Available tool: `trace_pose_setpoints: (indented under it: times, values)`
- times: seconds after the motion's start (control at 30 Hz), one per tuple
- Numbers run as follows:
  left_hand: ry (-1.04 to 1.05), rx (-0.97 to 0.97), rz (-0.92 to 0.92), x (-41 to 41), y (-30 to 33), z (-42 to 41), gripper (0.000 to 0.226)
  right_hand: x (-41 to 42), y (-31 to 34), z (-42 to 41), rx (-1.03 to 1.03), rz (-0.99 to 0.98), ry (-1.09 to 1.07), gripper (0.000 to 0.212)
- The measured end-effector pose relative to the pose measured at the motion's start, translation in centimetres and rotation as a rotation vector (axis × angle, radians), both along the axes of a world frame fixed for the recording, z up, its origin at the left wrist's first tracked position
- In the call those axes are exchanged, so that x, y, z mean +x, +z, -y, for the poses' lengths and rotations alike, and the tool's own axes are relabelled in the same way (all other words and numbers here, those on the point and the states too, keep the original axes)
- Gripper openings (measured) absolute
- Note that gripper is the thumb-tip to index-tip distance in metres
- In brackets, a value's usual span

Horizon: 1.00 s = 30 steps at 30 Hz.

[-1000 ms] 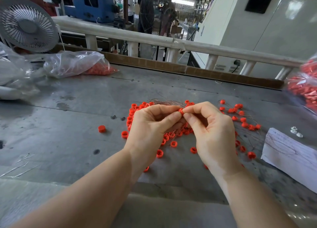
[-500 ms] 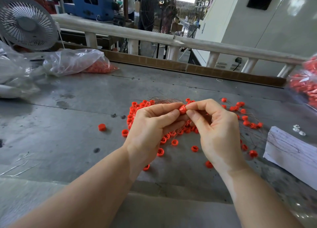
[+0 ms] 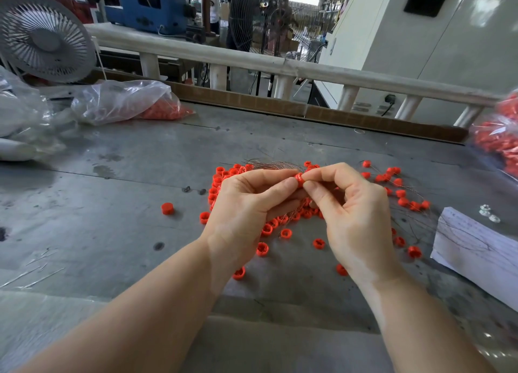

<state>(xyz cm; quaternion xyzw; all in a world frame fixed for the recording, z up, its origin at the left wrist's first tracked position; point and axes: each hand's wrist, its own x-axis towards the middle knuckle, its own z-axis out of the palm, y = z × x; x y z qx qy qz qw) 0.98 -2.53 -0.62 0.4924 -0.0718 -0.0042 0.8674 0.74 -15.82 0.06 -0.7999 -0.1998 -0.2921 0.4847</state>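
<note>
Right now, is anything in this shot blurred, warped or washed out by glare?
Head view: the red cap at centre is sharp; the white railing bows from the wide lens; the bag of red parts at the right edge is smeared; soft glare sits on the white cabinet top right.
</note>
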Motion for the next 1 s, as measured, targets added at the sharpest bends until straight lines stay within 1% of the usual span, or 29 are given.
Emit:
trace_pose_setpoints:
  times: [0.1,0.17,0.27,0.37,0.47,0.57,0.67,0.7,0.8,1.0]
  values:
    - [0.008,0.017,0.001,0.02,-0.19,0.04,0.029,-0.19,0.1,-0.08,-0.058,0.091,-0.006,0.005]
    - [0.009,0.008,-0.007,-0.05,-0.23,0.12,0.033,-0.31,0.11,-0.15,-0.133,0.157,-0.032,0.007]
    - [0.018,0.011,-0.017,-0.11,-0.31,0.25,0.028,-0.38,0.02,-0.25,-0.25,0.244,-0.114,0.011]
    - [0.016,0.035,-0.024,-0.23,-0.25,0.4,0.024,-0.49,-0.01,-0.34,-0.312,0.302,-0.171,0.008]
    - [0.021,0.054,-0.029,-0.35,-0.13,0.39,0.023,-0.55,0.0,-0.39,-0.348,0.318,-0.194,0.005]
    - [0.03,0.088,-0.023,-0.42,0.06,0.24,0.016,-0.51,-0.06,-0.32,-0.339,0.303,-0.173,0.005]
    - [0.033,0.114,-0.023,-0.45,0.23,0.17,0.007,-0.28,-0.17,-0.16,-0.238,0.245,-0.122,0.005]
    - [0.034,0.126,-0.021,-0.45,0.29,0.16,0.01,-0.18,-0.22,-0.08,-0.2,0.225,-0.107,0.006]
    - [0.022,0.151,-0.023,-0.44,0.43,0.08,0.028,0.14,-0.36,0.2,-0.142,0.188,-0.072,0.008]
    - [0.021,0.166,-0.044,-0.6,0.67,0.2,0.033,0.2,-0.54,0.27,-0.155,0.214,-0.071,0.004]
